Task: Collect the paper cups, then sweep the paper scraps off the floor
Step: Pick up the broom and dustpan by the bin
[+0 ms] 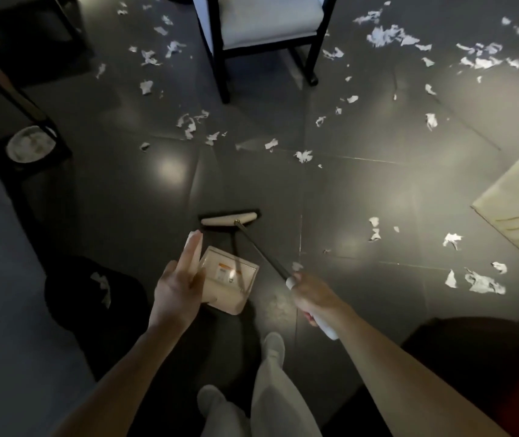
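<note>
Floor (pixel 378 190): dark tile, strewn with paper scraps (pixel 387 36) mostly far ahead and to the right; none gathered yet; no paper cups visible.
Chair (pixel 264 36): its legs stand among the scraps, so the broom could snag there and leave bits behind.
Dustpan (pixel 230 287): tilted beside the left hand (pixel 177 288), fingers spread wide; the contact is unclear, so it may tip.
Broom head (pixel 230 219): on bare floor, short of the scraps; right hand (pixel 313 299) closed round the handle.
Hidden: black object lower left, unidentifiable.
</note>
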Demonstrator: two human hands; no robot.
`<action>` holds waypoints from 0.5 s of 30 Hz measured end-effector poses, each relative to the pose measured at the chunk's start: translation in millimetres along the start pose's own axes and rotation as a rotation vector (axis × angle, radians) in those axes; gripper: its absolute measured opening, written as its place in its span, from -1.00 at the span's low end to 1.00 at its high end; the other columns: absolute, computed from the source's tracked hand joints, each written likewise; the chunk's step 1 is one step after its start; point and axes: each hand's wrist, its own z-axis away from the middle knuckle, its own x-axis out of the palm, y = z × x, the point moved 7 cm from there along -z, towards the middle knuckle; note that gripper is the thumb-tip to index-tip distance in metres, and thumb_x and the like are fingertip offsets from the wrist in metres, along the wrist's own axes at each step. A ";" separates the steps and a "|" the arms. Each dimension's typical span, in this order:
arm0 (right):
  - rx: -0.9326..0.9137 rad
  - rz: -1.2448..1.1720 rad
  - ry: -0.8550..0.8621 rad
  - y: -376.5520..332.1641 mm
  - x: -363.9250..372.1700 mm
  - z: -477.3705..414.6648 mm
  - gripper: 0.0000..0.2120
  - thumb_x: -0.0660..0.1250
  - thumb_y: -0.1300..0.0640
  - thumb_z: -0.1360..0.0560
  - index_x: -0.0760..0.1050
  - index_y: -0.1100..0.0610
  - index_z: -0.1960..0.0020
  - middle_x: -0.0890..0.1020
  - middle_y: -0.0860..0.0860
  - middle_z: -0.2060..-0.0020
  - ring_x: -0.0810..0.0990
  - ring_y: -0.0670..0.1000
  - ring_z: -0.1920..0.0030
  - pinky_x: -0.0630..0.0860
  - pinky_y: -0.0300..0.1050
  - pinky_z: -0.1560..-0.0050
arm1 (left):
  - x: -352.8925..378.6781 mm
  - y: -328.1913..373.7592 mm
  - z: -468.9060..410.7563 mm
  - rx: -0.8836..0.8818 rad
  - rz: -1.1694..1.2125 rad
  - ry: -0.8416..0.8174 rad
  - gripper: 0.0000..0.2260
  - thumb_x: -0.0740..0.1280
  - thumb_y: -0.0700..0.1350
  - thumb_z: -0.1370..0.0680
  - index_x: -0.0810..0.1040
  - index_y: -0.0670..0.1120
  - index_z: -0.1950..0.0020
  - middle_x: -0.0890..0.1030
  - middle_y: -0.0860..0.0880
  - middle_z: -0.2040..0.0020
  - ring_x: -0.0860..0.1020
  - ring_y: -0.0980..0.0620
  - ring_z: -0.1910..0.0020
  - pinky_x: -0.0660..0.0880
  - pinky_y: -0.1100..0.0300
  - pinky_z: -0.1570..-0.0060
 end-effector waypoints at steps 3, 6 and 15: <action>-0.075 0.084 0.075 9.9 -31.9 8.6 -0.59 0.09 0.24 -0.57 0.35 0.16 -0.41 0.46 0.05 -0.19 0.35 -0.09 0.13 0.25 -0.36 0.26 | -2.0 15.0 -12.5 0.013 0.056 0.017 -0.36 0.21 -0.06 -0.59 -0.06 0.40 -0.49 0.47 -0.14 -0.18 0.46 0.15 0.09 0.44 0.35 0.27; -0.051 0.039 0.150 30.2 -58.8 11.8 -0.60 0.25 0.13 -0.57 0.35 0.13 -0.39 0.51 0.00 0.07 0.40 -0.16 0.36 0.29 -0.40 0.48 | -4.3 46.2 -25.4 0.021 0.140 0.018 -0.30 0.21 -0.14 -0.61 -0.07 0.55 -0.39 0.41 -0.12 -0.25 0.51 0.02 0.03 0.61 0.01 0.16; -0.013 -0.172 0.291 47.0 -154.8 13.7 -0.74 0.18 0.21 -0.53 0.44 0.20 -0.20 0.57 0.13 0.14 0.55 0.07 0.36 0.40 -0.19 0.58 | 7.3 163.3 -102.7 0.040 0.158 -0.115 -0.38 0.21 -0.22 -0.62 0.08 0.38 -0.47 0.49 -0.19 -0.19 0.59 -0.21 0.02 0.59 -0.20 0.03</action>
